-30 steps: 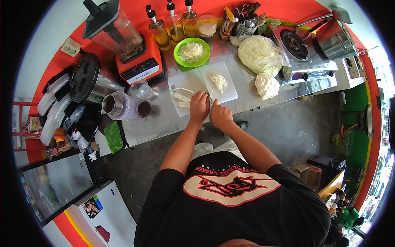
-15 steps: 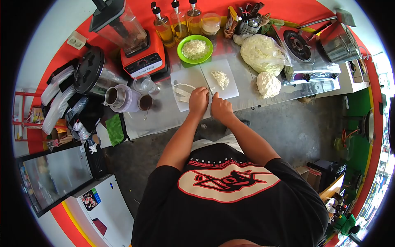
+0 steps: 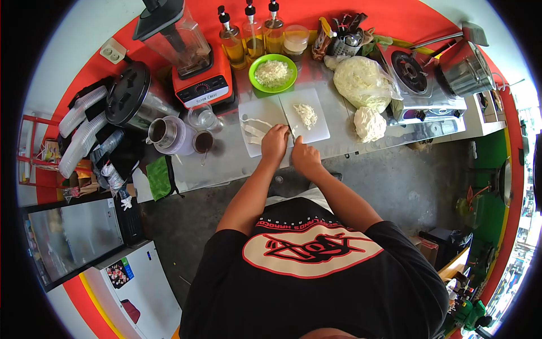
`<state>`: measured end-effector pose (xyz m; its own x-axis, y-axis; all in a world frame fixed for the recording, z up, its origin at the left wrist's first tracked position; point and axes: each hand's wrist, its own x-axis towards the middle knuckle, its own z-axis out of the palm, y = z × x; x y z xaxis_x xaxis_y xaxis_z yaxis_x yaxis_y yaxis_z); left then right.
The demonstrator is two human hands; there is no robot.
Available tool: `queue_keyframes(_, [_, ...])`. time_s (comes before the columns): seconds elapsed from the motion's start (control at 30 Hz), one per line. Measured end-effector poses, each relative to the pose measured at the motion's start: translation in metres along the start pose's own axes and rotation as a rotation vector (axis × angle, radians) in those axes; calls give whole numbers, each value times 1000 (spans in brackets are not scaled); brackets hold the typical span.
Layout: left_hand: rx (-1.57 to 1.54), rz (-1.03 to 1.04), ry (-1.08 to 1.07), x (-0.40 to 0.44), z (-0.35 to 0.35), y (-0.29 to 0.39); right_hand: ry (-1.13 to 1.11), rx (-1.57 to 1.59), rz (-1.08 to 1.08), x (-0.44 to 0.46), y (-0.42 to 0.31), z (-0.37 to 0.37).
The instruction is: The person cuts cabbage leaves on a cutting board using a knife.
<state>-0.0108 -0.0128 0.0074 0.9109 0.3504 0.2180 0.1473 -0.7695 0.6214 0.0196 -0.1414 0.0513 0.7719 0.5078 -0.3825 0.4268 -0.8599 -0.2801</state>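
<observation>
A white cutting board (image 3: 315,127) lies on the metal counter. My right hand (image 3: 306,156) is wrapped round the handle of a knife (image 3: 287,114), whose narrow blade points away from me across the board. Close to the blade's left side, my left hand (image 3: 275,142) presses down with bent fingers on pale strips (image 3: 257,132); the part under the fingers is hidden. Right of the blade sits a small pile of white shreds (image 3: 305,115). Behind the board a green bowl (image 3: 275,89) holds more shreds.
A red blender (image 3: 202,89), oil bottles (image 3: 231,45), a metal cup (image 3: 162,133) and a glass of dark liquid (image 3: 202,142) stand left and behind. To the right are a bag of cabbage (image 3: 361,82), a pale cabbage piece (image 3: 370,124), a stove (image 3: 430,103) and a pot (image 3: 467,68).
The whole view has shifted, so the counter's objects appear farther right. Both hands stay at the knife and strips, with only small movements.
</observation>
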Motion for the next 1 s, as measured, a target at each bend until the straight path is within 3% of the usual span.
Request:
queue_keyframes(0.4, [57, 124, 47, -4, 3, -7, -7, -24, 13, 3, -6, 3])
queue_keyframes(0.6, [80, 116, -33, -2, 1, -9, -2, -36, -7, 0, -3, -1])
queue_keyframes(1.0, [17, 19, 15, -1, 1, -4, 25, -63, -3, -2, -3, 5])
